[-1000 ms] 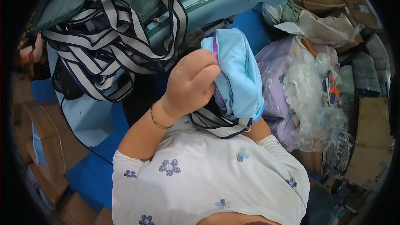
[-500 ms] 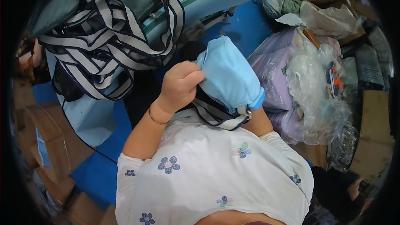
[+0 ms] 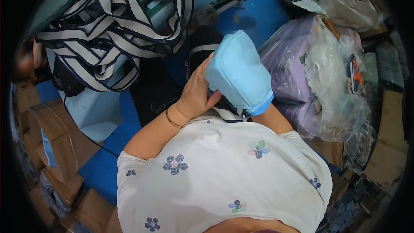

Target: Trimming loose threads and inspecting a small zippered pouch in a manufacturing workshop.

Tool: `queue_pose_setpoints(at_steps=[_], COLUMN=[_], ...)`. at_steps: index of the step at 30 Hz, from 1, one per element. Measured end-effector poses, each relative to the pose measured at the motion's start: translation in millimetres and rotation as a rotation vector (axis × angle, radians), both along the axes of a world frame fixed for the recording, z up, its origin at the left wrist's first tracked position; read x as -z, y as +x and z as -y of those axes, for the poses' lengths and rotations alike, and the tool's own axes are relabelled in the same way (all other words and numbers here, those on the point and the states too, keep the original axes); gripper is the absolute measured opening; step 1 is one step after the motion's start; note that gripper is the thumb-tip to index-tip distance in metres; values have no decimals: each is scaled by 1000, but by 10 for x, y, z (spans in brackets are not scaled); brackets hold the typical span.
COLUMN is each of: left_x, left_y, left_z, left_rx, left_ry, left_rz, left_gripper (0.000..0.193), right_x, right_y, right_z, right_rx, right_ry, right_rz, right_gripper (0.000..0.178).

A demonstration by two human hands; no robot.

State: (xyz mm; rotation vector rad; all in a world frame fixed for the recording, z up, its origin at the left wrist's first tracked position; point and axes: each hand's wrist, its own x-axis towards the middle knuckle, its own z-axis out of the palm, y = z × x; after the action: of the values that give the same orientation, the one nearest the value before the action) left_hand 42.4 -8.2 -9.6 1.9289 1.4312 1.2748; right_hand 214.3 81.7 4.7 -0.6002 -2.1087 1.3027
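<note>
A small light-blue fabric bag (image 3: 241,71) is held up in front of my chest, with a brighter blue rim at its lower right. My left hand (image 3: 196,88) presses along its left side. The thumb is at the lower edge and the fingertips go partly behind the cloth. My right forearm (image 3: 276,120) runs up into the bag's rim, and the cloth hides that whole hand. A navy-and-white striped strap (image 3: 226,113) with a metal fitting hangs from the bag over my lap and passes up behind my left hand.
A heap of striped straps (image 3: 114,30) lies on the light-blue machine table (image 3: 92,114) at left. On the right stand plastic-wrapped lilac bundles (image 3: 286,60) under crumpled clear plastic (image 3: 330,77). Open cardboard boxes (image 3: 60,138) stand on the blue floor (image 3: 97,172) at left.
My left hand has gone from a pinch at the bag's edge to lying along its side with the thumb apart. The bag has tipped slightly and its strap has shifted. The view has moved a little.
</note>
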Motion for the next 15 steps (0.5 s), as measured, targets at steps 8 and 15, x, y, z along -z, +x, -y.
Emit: queue_pose_setpoints(at_steps=[8,15], left_x=[310,240], left_y=[-617,-411], left_z=[43,-289], left_rx=[223,-28], left_ry=[-703,-1078], left_rz=[470,1267], left_gripper=[58,52], right_x=[503,872], right_y=[89,8], right_z=[-258,-117], right_rx=[-129,-208], right_ry=[238,-724], right_rz=[130,104], right_gripper=[48,45])
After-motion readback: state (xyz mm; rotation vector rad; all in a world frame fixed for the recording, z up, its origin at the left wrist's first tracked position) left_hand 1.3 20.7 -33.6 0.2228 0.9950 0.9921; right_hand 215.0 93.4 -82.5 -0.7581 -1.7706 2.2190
